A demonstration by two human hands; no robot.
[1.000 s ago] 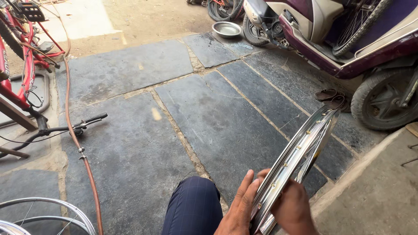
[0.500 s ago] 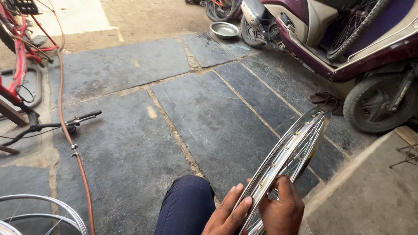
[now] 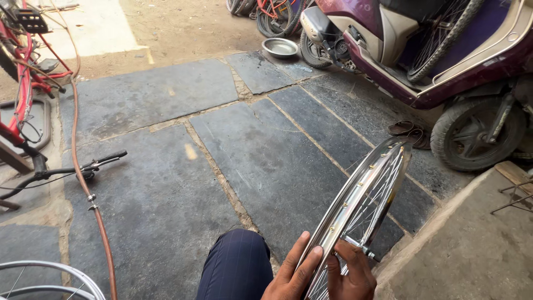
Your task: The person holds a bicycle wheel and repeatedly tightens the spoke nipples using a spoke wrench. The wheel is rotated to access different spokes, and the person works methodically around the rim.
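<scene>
- At the far left edge a red-framed bicycle (image 3: 25, 83) stands partly out of view, its black handlebar with grip and brake lever (image 3: 83, 166) jutting right over the dark stone slabs (image 3: 166, 189).
- A long orange-brown rubber hose (image 3: 83, 189) runs from the top left corner down past the handlebar to the bottom edge, crossing the slabs near their left margin.
- In the bottom left corner the curved edge of a bare silver wheel rim (image 3: 50, 278) just enters the view.
- The middle of the paved floor lies open, with wide slabs and sandy joints between the hose and the wheel held at the right.
- At the bottom centre a knee in dark blue striped trousers (image 3: 236, 266) pokes up, just left of the hands.
- The left hand (image 3: 291, 275) lies flat-fingered against the outer edge of a shiny silver spoked bicycle wheel (image 3: 366, 200), fingers spread loosely along the rim rather than clenched.
- The right hand (image 3: 350, 275) closes narrowly round the spokes and hub axle inside the same wheel.
- The wheel tilts up and to the right from the hands, above the slabs, its top edge near a pair of brown sandals (image 3: 411, 132).
- Far back, a small round steel bowl (image 3: 280, 48) sits on the ground.
- A maroon and cream scooter (image 3: 444, 61) fills the upper right, its rear tyre beside a raised grey concrete step (image 3: 472, 244).
</scene>
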